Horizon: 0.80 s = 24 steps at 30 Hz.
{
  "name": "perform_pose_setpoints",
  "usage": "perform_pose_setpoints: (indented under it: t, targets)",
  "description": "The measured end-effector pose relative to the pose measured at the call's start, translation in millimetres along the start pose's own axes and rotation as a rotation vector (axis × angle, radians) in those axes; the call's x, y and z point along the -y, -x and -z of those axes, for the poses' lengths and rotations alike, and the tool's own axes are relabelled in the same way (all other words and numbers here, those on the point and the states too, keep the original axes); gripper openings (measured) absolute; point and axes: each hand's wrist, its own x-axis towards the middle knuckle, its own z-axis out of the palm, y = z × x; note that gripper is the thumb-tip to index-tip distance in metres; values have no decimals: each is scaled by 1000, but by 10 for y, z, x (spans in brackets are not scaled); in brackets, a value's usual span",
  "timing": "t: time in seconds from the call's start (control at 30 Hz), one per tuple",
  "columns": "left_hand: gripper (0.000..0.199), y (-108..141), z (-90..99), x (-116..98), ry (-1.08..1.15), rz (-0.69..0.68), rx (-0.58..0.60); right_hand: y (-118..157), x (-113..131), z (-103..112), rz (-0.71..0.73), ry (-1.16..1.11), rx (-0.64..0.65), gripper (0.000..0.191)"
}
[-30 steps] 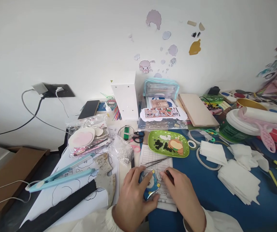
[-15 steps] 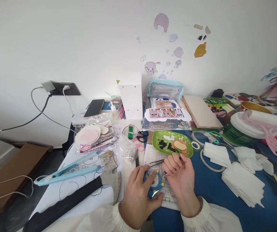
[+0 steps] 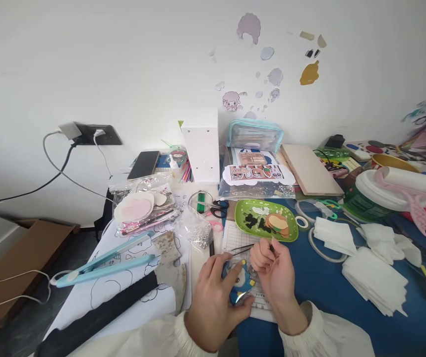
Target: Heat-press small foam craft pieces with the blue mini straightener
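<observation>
My left hand point(image 3: 214, 302) is curved round a small blue piece point(image 3: 243, 280) with yellow spots, a pale figure and a shiny lower edge. Its fingers lie on the left side and the thumb is below. Close on the right, my right hand point(image 3: 272, 267) is closed, fingers curled in. A small dark end shows by its thumb and index finger; what it grips is mostly hidden. Black tweezers point(image 3: 240, 249) reach leftward from behind the right fingers. Under both hands lies a gridded sheet point(image 3: 233, 235).
A green tray point(image 3: 239, 223) of cut-out pieces stands behind my hands. Left are an axe point(image 3: 170, 267), a light-blue flat iron point(image 3: 104, 267) and a bag of small beads point(image 3: 198, 233). White wipes point(image 3: 374, 282) lie right, near a white tub point(image 3: 369, 198). Scissors point(image 3: 219, 208) lie behind.
My right hand has shifted slightly left and turned a little, its fingers curled tighter. My left hand and the blue piece stay nearly where they were. The view has tilted slightly.
</observation>
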Motion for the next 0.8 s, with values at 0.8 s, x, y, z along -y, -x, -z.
perform_pose_setpoints:
  t: [0.8]
  targets:
    - [28, -101, 196, -152, 126, 102, 29, -43, 68, 77, 207, 589, 297, 38]
